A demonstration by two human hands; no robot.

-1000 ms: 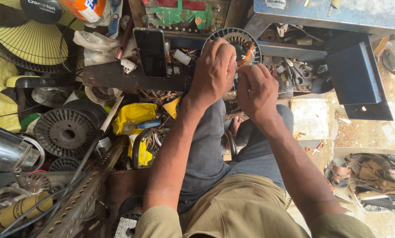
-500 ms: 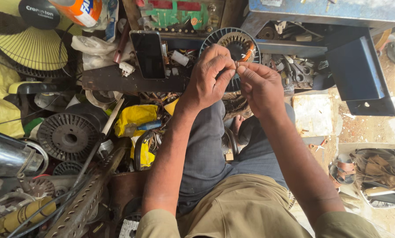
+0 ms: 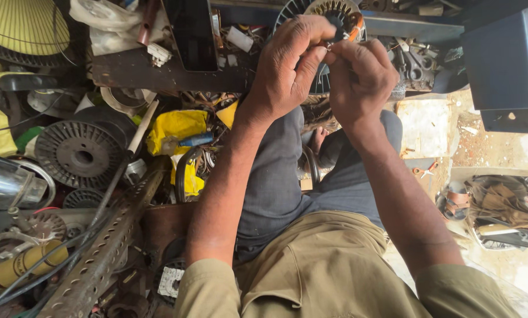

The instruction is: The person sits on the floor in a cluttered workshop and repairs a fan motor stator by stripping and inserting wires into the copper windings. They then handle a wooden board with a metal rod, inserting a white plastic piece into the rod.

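Note:
A round motor stator [image 3: 334,17] with copper windings and a ribbed metal rim stands on the bench edge at the top centre. My left hand [image 3: 290,62] and my right hand [image 3: 361,76] meet just in front of it, fingertips pinched together on a thin wire end that comes off the winding. An orange lead [image 3: 354,28] curls beside the stator. Both hands cover much of the stator's lower half.
A black ribbed rotor disc [image 3: 78,154] and a perforated metal angle bar [image 3: 108,253] lie at the left. A yellow cloth [image 3: 178,129], a yellow fan guard [image 3: 25,26] and a blue metal box [image 3: 502,59] surround the bench. Scrap parts lie everywhere.
My hands have closed in on each other at the stator. The left hand has lifted off the stator's face and both now pinch the wire between fingertips.

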